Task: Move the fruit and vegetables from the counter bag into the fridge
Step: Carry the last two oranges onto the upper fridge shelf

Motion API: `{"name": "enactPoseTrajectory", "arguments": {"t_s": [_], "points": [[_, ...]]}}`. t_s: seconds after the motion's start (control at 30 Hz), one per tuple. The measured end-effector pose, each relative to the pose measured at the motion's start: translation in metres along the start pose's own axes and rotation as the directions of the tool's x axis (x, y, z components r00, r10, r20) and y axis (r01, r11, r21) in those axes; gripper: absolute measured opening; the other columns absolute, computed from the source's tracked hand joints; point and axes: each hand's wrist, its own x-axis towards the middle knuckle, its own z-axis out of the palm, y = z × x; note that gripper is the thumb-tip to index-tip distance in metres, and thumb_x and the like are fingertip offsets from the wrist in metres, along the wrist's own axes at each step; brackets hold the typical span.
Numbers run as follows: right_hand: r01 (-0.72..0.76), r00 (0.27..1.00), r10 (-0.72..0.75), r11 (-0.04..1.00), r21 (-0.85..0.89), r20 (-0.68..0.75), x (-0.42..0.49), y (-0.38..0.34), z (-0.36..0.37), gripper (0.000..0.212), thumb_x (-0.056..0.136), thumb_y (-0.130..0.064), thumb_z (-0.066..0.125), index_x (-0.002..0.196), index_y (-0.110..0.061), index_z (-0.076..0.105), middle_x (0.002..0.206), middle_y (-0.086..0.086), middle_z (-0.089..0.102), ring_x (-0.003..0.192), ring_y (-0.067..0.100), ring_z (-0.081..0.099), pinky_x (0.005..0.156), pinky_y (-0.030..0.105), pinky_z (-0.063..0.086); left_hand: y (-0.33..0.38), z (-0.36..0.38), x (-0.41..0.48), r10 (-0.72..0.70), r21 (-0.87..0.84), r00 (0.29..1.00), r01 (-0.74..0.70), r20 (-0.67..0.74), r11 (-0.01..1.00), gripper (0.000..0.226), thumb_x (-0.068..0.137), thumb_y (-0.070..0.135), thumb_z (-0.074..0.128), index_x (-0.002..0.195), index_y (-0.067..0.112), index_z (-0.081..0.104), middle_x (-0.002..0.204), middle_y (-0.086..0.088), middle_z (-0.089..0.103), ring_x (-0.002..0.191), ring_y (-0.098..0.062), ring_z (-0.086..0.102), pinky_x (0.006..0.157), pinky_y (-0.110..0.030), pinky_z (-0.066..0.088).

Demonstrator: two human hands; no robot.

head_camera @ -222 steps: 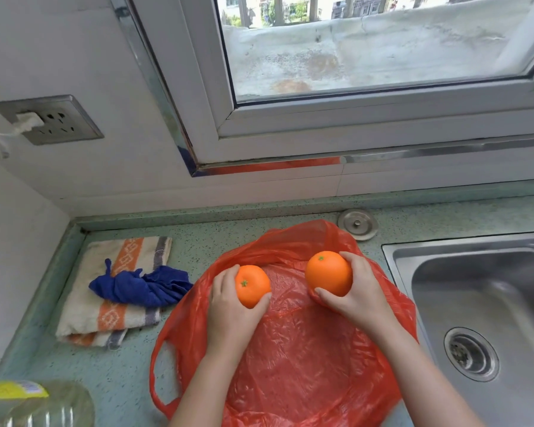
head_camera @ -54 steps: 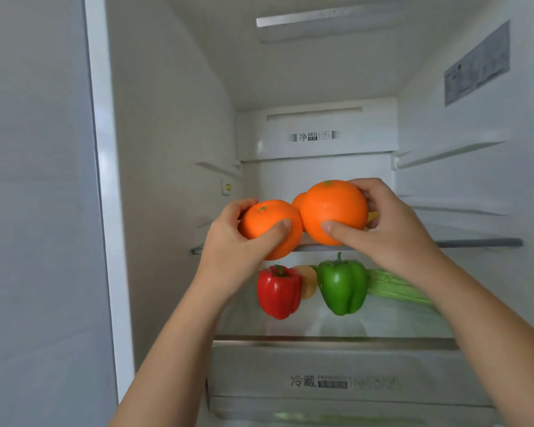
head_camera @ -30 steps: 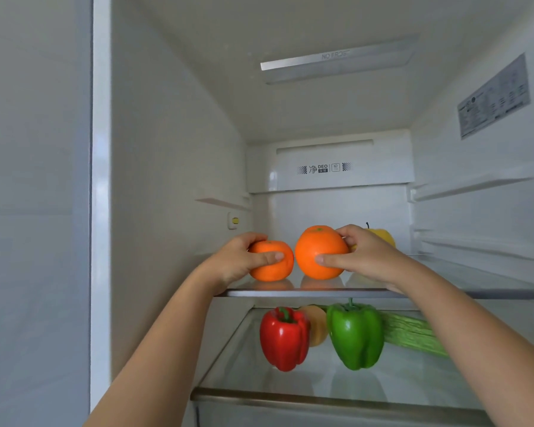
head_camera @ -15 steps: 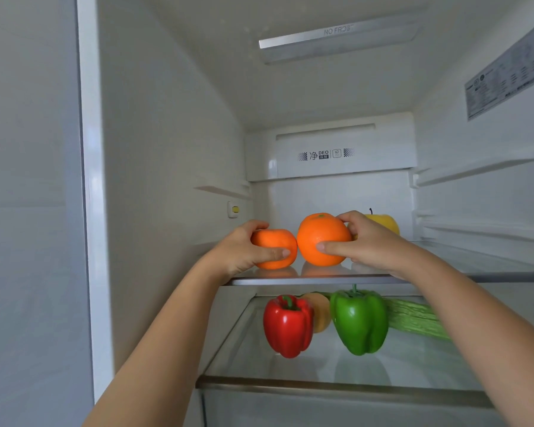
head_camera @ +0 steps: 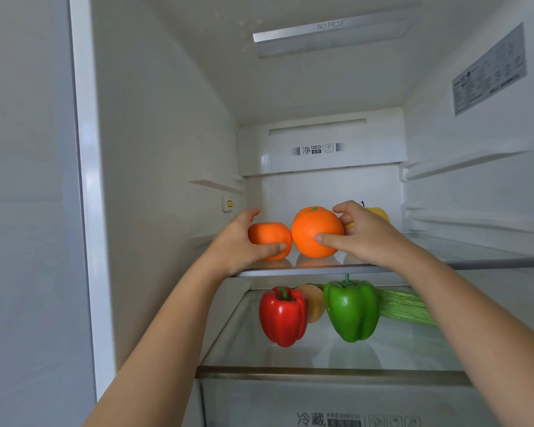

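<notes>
A: While both hands reach into the fridge [head_camera: 167, 149], what does each one hold?

B: The left hand [head_camera: 241, 245] curls round a small orange [head_camera: 267, 237], thumb across its front and fingers over the top. The right hand [head_camera: 370, 235] grips a larger orange [head_camera: 313, 231] from its right side, thumb low on the front, fingers hooked over the back.

A: And where do the oranges sit?

B: On the upper glass shelf [head_camera: 481, 264], near its front edge, side by side and touching or very nearly so. Both seem to rest on the glass; their reflections lie directly beneath them.

A: Anything else up there?

B: A yellow fruit [head_camera: 379, 212] with a dark stem, behind the right hand and mostly hidden by it.

A: The shelf below?

B: The lower glass shelf [head_camera: 321, 371] carries a red pepper [head_camera: 282, 315] and a green pepper [head_camera: 352, 309], both upright and a little apart. A round tan thing [head_camera: 316, 303] shows behind and between them; I cannot tell what it is. A long pale-green vegetable [head_camera: 404, 308] lies behind the green pepper, running off to the right past the right forearm.

A: Under that?

B: A drawer [head_camera: 290, 402] with a printed label on its front. Its contents cannot be seen.
</notes>
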Motion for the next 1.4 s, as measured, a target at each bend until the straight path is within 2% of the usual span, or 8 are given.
{"name": "enactPoseTrajectory", "arguments": {"t_s": [0.17,0.27,0.37,0.53,0.63,0.73,0.9,1.4], "points": [[-0.015,1.000,0.013,0.994,-0.106,-0.023,-0.016,-0.004,0.000,0.073,0.073,-0.041,0.071,0.132,-0.015,0.036,0.127,0.008,0.047,0.107,0.022,0.052,0.092,0.040,0.043,0.005,0.000,-0.022,0.018,0.157,0.999,-0.010,-0.050,0.988,0.089,0.075,0.036,0.072,0.144,0.015,0.019,0.148,-0.008,0.027,0.130,-0.022,0.034,0.099,-0.029,0.032],[0.018,0.990,-0.040,0.986,-0.163,-0.134,-0.037,-0.011,0.002,0.066,0.076,-0.039,0.068,0.130,-0.015,0.039,0.124,0.007,0.044,0.104,0.022,0.051,0.088,0.037,0.044,0.009,-0.002,-0.038,0.055,0.272,0.990,-0.017,-0.131,0.962,0.081,0.081,0.038,0.066,0.143,0.013,0.021,0.148,-0.008,0.027,0.129,-0.023,0.035,0.099,-0.030,0.033],[0.080,0.958,-0.138,0.970,-0.230,-0.250,-0.059,-0.022,0.007,0.053,0.083,-0.032,0.062,0.129,-0.014,0.044,0.127,0.006,0.044,0.109,0.022,0.049,0.084,0.029,0.039,0.013,0.000,-0.057,0.190,0.436,0.960,-0.084,-0.207,0.896,0.064,0.085,0.035,0.061,0.137,0.010,0.033,0.141,-0.010,0.037,0.124,-0.026,0.040,0.096,-0.036,0.038],[0.108,0.951,-0.192,0.940,-0.323,-0.241,-0.094,-0.041,0.014,0.040,0.086,-0.029,0.056,0.125,-0.017,0.051,0.123,0.003,0.050,0.112,0.020,0.045,0.085,0.027,0.034,0.018,0.011,-0.091,0.377,0.546,0.907,-0.222,-0.188,0.808,0.045,0.078,0.030,0.052,0.109,-0.001,0.061,0.113,-0.019,0.062,0.094,-0.037,0.061,0.076,-0.045,0.050],[0.128,0.938,-0.260,0.872,-0.472,-0.227,-0.118,-0.048,0.023,0.039,0.085,-0.024,0.057,0.121,-0.012,0.055,0.121,0.008,0.055,0.111,0.028,0.048,0.091,0.035,0.036,0.020,0.016,-0.117,0.413,0.546,0.896,-0.267,-0.163,0.794,0.047,0.077,0.033,0.041,0.106,0.003,0.064,0.108,-0.014,0.066,0.088,-0.032,0.063,0.075,-0.039,0.050],[0.151,0.923,-0.317,0.822,-0.550,-0.220,-0.143,-0.047,0.037,0.034,0.079,-0.023,0.058,0.108,-0.006,0.064,0.109,0.013,0.064,0.098,0.034,0.059,0.083,0.042,0.047,0.013,0.023,-0.146,0.412,0.523,0.899,-0.283,-0.147,0.804,0.045,0.078,0.032,0.042,0.106,0.004,0.064,0.107,-0.015,0.065,0.094,-0.033,0.062,0.082,-0.041,0.049],[0.122,0.946,-0.269,0.816,-0.565,-0.183,-0.187,-0.052,0.061,0.045,0.077,-0.032,0.042,0.106,-0.007,0.065,0.109,0.010,0.065,0.100,0.031,0.060,0.082,0.046,0.050,-0.003,0.039,-0.194,0.354,0.494,0.930,-0.265,-0.094,0.828,0.048,0.076,0.033,0.042,0.108,0.005,0.064,0.108,-0.016,0.064,0.098,-0.034,0.061,0.082,-0.046,0.050],[-0.019,0.990,-0.076,0.762,-0.647,-0.120,-0.325,-0.074,0.084,0.044,0.078,-0.032,0.041,0.107,-0.008,0.065,0.110,0.008,0.066,0.100,0.028,0.063,0.083,0.052,0.048,-0.004,0.056,-0.328,0.262,0.371,0.965,-0.232,-0.032,0.899,0.044,0.080,0.032,0.042,0.109,0.007,0.062,0.112,-0.013,0.064,0.104,-0.033,0.059,0.087,-0.050,0.049]]}}
